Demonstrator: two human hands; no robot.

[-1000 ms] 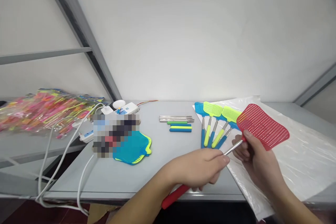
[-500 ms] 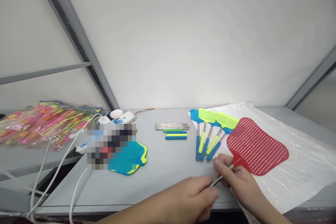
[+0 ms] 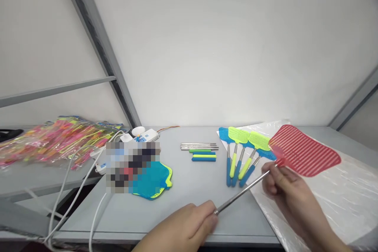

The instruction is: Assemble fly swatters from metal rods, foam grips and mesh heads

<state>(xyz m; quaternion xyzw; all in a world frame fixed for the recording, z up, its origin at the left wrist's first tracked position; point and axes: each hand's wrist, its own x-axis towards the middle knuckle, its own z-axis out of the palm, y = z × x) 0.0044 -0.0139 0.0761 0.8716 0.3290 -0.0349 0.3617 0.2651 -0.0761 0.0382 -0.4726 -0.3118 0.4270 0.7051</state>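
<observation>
Closest to me on this feed, my left hand (image 3: 189,224) is closed around the low end of the red fly swatter (image 3: 305,149), and whatever's inside that fist I can't see. The bare metal shaft (image 3: 242,195) pokes out past the thumb. My right hand (image 3: 295,195) is pinching up at the neck, where the shaft meets the head.

So the long axis runs on a slant, low end toward me and left, head pointing away and off to the right. The whole thing's held above the right part of the table (image 3: 138,220), with the head over a white plastic sheet (image 3: 348,193). Shaft's shiny silver; the head's red, broad and wavy-edged with rounded corners, and its holes blur into slanted stripes for me.

Further back on the left I've got loose blue and yellow heads (image 3: 149,183) stacked up. Right of center, five blue and yellow swatters (image 3: 237,173) lie fanned out. Between those sit some colored grips (image 3: 203,159), then metal rods (image 3: 196,146) just behind, and a white wall (image 3: 206,47) past everything.
</observation>
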